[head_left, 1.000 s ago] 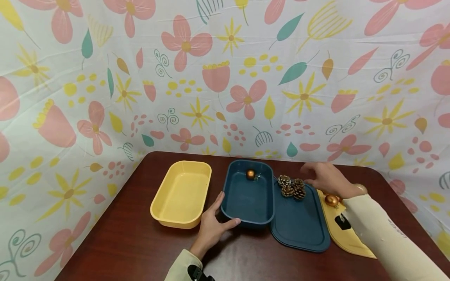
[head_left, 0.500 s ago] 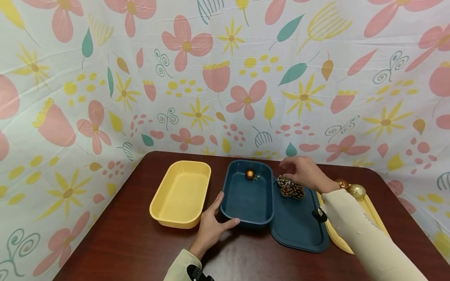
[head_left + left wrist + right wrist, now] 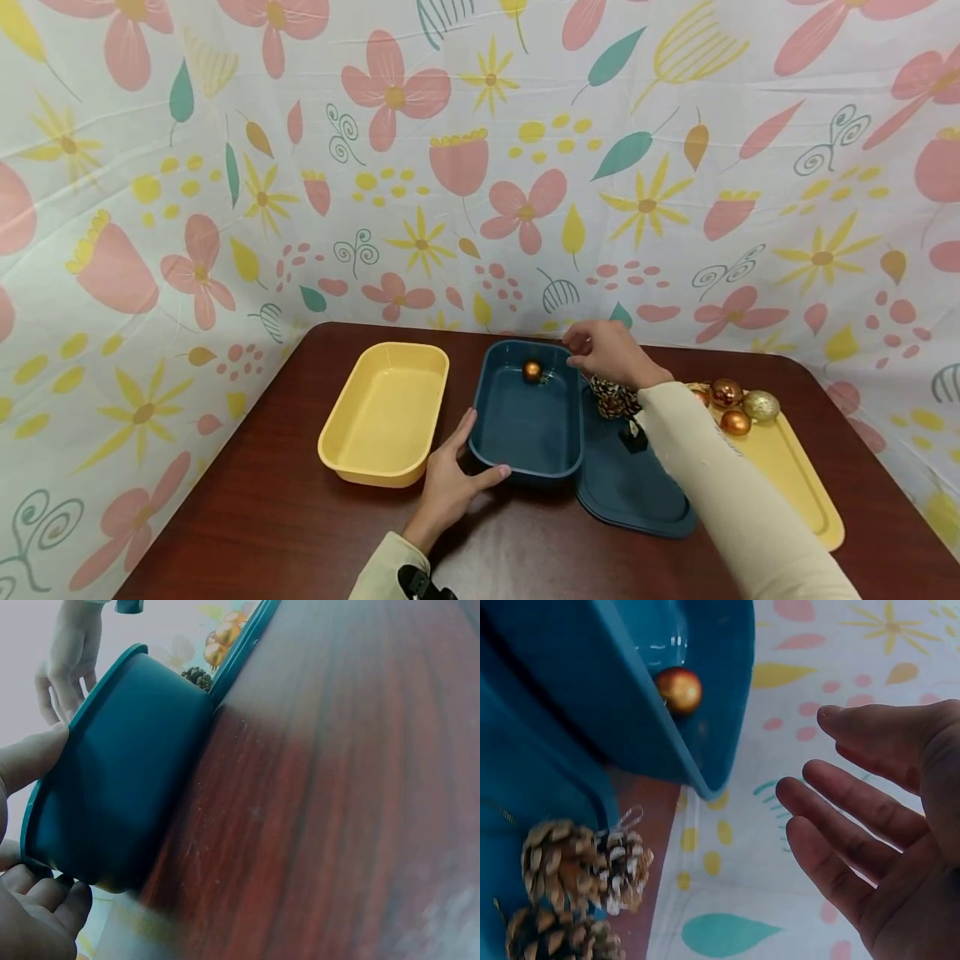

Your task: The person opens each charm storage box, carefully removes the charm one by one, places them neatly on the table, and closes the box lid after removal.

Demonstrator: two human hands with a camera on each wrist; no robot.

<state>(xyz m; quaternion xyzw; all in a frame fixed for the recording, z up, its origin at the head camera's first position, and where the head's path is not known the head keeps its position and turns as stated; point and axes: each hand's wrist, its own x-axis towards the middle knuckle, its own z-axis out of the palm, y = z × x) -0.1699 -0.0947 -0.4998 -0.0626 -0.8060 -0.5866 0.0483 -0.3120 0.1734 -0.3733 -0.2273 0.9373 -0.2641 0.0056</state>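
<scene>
A dark blue plastic container (image 3: 528, 433) sits mid-table with a copper-gold ball ornament (image 3: 532, 371) inside, toward its far end. My left hand (image 3: 452, 487) grips its near left corner, thumb at the near rim, fingers along the left side. Over the container's far right corner hovers my right hand (image 3: 609, 352). The right wrist view shows that hand's fingers (image 3: 840, 832) spread, holding nothing. Pine cones (image 3: 613, 400) lie below the right wrist on the blue lid (image 3: 630, 496), partly hidden by the hand and sleeve.
Left of the blue container stands a yellow container (image 3: 390, 408). At the right, a yellow lid (image 3: 806, 487) bears several ball ornaments (image 3: 761, 406), partly covered by the right sleeve. A flowered cloth (image 3: 480, 208) hangs behind the brown table (image 3: 247, 500).
My right hand has moved left from over the blue lid, past the pine cones, to the container's far right corner. More of the yellow lid and its ornaments shows. The left hand stays put.
</scene>
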